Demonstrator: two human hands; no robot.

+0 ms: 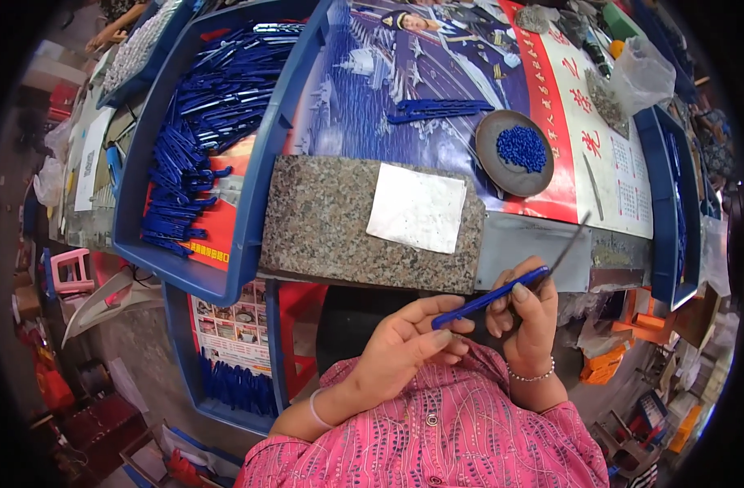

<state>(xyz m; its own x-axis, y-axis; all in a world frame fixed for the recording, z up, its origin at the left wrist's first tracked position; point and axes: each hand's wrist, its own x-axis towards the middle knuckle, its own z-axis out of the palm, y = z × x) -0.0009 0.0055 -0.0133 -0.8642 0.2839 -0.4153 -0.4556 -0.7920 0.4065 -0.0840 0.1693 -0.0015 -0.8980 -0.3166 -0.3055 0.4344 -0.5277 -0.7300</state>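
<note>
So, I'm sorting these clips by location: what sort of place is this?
Probably a small hand-assembly workshop: a large blue tray holds many similar blue pieces, a round dish holds small blue parts, and the left hand and right hand hold a long blue piece.

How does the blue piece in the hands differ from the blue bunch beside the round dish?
The held blue piece is single; the blue bunch is several pieces together. The held blue piece is up in the left hand and right hand; the blue bunch lies on the poster. Both show long, slim, blue shapes.
</note>
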